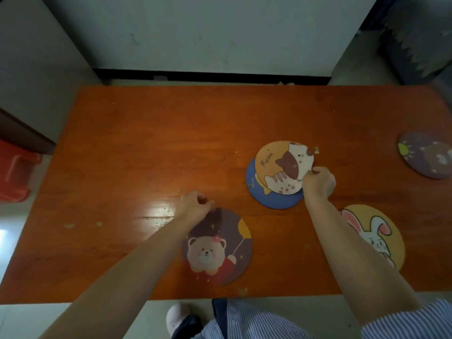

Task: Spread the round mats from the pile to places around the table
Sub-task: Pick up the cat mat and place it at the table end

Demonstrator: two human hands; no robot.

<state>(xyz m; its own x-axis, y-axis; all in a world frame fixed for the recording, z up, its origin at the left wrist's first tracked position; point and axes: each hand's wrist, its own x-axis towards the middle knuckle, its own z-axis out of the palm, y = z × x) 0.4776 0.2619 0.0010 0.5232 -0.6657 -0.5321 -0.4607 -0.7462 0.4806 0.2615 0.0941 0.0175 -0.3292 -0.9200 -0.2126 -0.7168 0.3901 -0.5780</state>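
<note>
A small pile of round mats lies right of the table's middle: an orange cat mat (281, 165) marked "Meow" on top of a blue mat (274, 200). My right hand (318, 182) pinches the cat mat's right edge. A purple bear mat (220, 245) lies flat near the front edge, and my left hand (193, 206) grips its far left rim. A yellow rabbit mat (376, 231) rests at the front right, partly under my right forearm. Another purple mat (425, 155) sits at the table's far right edge.
The orange wooden table (146, 148) stands against a grey wall. A red plastic stool (14, 172) is on the floor at the left. Small crumbs and scuffs dot the tabletop. My striped clothing and a slipper show below the front edge.
</note>
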